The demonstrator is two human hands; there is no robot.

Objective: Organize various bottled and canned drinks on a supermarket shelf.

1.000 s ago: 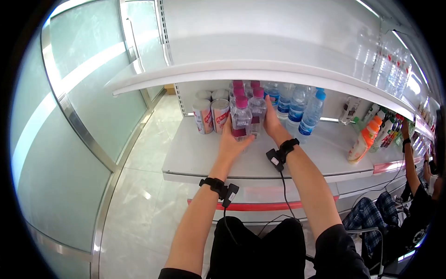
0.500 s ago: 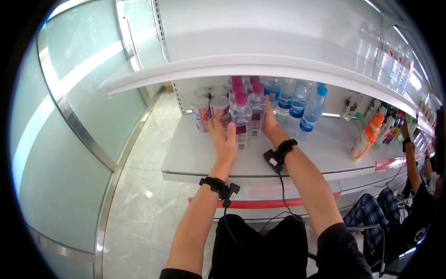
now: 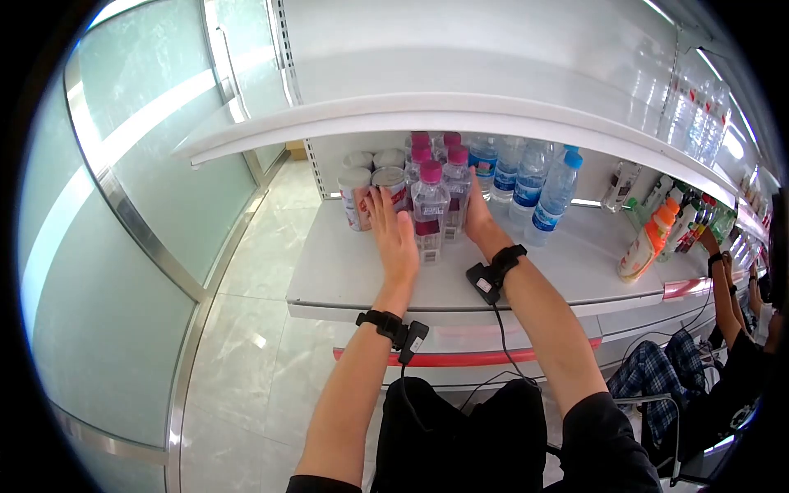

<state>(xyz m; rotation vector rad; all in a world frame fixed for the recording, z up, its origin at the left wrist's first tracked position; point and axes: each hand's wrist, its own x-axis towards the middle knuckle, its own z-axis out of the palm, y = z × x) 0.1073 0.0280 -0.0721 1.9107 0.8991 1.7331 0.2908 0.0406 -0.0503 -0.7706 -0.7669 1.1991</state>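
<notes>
My left hand point(image 3: 394, 236) is open, its fingers raised against the front of a can point(image 3: 389, 185) and its thumb beside the front pink-capped bottle point(image 3: 430, 215). Several pink-capped bottles stand close together behind that one. My right hand point(image 3: 478, 215) lies open along the right side of the pink-capped group, next to another such bottle point(image 3: 455, 193); part of its fingers is hidden by the bottles. More cans point(image 3: 355, 200) stand at the left. To the right of my right hand are several blue-labelled water bottles point(image 3: 556, 200).
An upper shelf point(image 3: 460, 115) overhangs the bottles. An orange bottle point(image 3: 651, 241) leans at the right, near other drinks. A co-worker point(image 3: 723, 378) sits at the far right, one arm reaching to the shelf. Glass doors point(image 3: 148, 164) stand at the left.
My left hand's fingers have straightened and risen slightly against the can. The front pink-capped bottle has shifted slightly right. The co-worker's hand has moved down and left.
</notes>
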